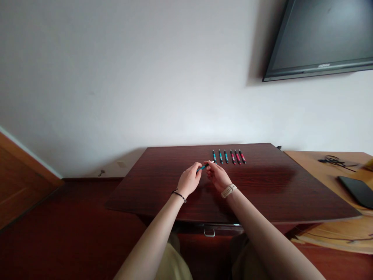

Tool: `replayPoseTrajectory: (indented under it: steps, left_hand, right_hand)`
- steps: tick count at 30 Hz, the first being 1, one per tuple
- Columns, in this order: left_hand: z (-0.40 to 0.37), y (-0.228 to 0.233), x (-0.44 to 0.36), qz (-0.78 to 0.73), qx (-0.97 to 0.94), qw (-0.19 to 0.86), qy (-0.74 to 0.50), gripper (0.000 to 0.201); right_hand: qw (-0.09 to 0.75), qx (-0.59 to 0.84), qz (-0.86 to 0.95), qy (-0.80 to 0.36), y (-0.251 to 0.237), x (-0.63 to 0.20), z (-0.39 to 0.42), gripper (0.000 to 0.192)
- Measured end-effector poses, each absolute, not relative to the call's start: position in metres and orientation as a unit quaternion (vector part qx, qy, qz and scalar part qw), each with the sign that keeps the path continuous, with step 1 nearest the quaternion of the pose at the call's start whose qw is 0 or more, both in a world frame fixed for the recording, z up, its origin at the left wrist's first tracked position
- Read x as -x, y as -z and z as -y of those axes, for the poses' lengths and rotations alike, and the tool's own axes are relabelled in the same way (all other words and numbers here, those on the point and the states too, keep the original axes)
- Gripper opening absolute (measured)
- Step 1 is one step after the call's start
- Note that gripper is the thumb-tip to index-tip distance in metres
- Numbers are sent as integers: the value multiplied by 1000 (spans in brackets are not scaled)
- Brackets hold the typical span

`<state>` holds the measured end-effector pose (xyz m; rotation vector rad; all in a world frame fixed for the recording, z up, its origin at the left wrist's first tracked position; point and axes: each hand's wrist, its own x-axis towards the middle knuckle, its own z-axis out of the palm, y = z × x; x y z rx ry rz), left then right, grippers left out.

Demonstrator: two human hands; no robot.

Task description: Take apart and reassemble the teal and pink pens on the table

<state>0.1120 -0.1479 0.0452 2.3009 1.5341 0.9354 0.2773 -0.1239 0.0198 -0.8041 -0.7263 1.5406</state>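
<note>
Blue pen sits pinched between the left hand and right hand, both closed on it above the table middle; six more pens (blue, then red) line the far edge.

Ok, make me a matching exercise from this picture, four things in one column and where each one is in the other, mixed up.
Things:
1. blue pen
2. row of pens
3. screen
4. dark tablet

Places:
A. on the wall, upper right
B. held between the left hand and the right hand
C. on the lighter table at the right
D. lying on the dark desk beyond the hands

Pairs: 1-B, 2-D, 3-A, 4-C
</note>
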Motion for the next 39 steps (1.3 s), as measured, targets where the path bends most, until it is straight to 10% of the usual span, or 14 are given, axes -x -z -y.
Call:
replayPoseTrajectory:
  steps: [21, 39]
  left_hand:
    - [137, -30, -85, -538, -679, 253, -430, 47]
    - [115, -6, -66, -474, -601, 354, -539, 33]
  right_hand:
    - [648, 355, 305, -601, -13, -276, 107, 47]
    - [684, 345, 253, -591, -13, -277, 96, 42]
